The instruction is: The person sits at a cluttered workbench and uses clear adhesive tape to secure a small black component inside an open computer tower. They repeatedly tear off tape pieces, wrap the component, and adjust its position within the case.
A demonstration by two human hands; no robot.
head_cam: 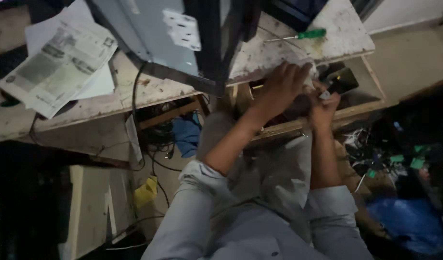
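Both my hands reach into an open wooden drawer [361,111] under a worn white worktable [260,58]. My left hand [280,86] lies palm down with spread fingers on something pale at the drawer's front; what is under it is hidden. My right hand [323,107] is closed around a small dark object [341,81] with a light end, held just over the drawer. The picture is dim and blurred, so the contents of the drawer are hard to make out.
A green-handled screwdriver [303,35] lies on the tabletop. A grey metal casing [154,33] with a white socket plate stands at the middle. Printed papers [58,67] lie at left. Cables, a blue cloth [187,135] and green-tagged clutter [399,159] sit below.
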